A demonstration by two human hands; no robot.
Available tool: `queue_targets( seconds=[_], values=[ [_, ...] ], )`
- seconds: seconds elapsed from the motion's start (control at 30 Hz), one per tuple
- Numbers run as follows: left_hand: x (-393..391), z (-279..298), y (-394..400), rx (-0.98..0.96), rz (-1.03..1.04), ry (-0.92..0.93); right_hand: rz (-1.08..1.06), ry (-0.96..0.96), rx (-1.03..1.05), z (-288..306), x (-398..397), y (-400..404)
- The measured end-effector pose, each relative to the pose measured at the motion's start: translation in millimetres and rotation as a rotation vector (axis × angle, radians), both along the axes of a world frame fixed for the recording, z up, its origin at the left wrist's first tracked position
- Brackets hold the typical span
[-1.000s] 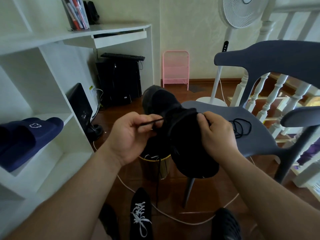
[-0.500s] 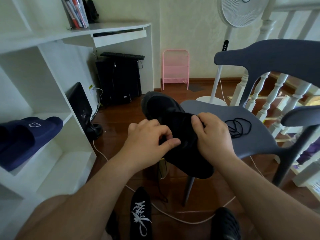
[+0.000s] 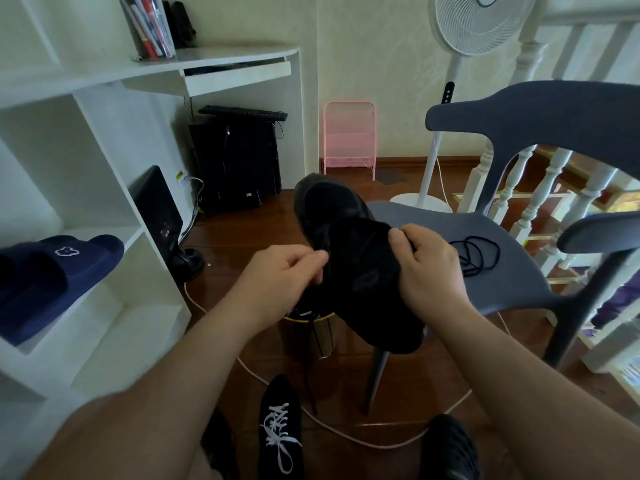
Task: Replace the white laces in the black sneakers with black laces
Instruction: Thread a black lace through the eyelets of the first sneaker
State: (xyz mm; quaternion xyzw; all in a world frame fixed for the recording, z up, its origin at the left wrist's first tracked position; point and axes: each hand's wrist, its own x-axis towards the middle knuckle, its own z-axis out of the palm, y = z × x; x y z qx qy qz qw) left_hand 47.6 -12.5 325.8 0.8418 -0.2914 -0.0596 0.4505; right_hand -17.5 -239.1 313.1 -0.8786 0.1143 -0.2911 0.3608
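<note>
A white shelf unit (image 3: 104, 188) filled the left of the frame, with a navy slipper (image 3: 52, 275) lying in one compartment at the middle left. A grey chair (image 3: 512, 258) took up the right side, its seat reaching toward the centre. Behind it, a white fan (image 3: 478, 26) stood at the top right, and a pink rack (image 3: 349, 136) leaned against the far wall at the upper centre.

In the centre of the frame a black sneaker (image 3: 360, 271) was held in the air above the floor, toe pointing away, heel low and toward the viewer. The right hand (image 3: 426, 271) grasped it from the right, fingers curled over its upper edge. The left hand (image 3: 284, 282) was at its left side, fingertips pinched together against the lacing area; what they pinched was too dark to tell.

A second black sneaker (image 3: 280, 427) with white laces (image 3: 278, 431) stood on the floor at the bottom centre. A loose black lace (image 3: 478, 254) lay coiled on the chair seat, just right of the right hand. Another black lace (image 3: 308, 375) hung below the held sneaker.
</note>
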Motion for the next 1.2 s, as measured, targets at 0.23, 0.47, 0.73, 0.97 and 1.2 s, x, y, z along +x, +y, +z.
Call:
queue_targets(
  seconds=[0.23,0.47,0.73,0.97,1.2],
  values=[
    [-9.4,-12.5,-23.6,0.311,0.076,-0.42,-0.004,-0.016,-0.061,0.1,0.0,6.7],
    [-11.2,7.1,-14.4,-0.321,-0.468,0.392,-0.004,0.07,-0.043,-4.0,-1.2,-2.6],
    [-2.1,6.0,-2.8,-0.179,-0.232,0.461,0.004,0.075,-0.099,-1.5,-2.7,8.2],
    [-12.8,-8.3,-21.3,0.404,-0.004,-0.236,-0.03,0.048,-0.107,-1.3,-1.8,16.8],
    [-20.6,-12.0,-28.0,0.484,0.147,-0.443,-0.054,0.032,-0.024,-3.4,0.5,12.3]
  ],
)
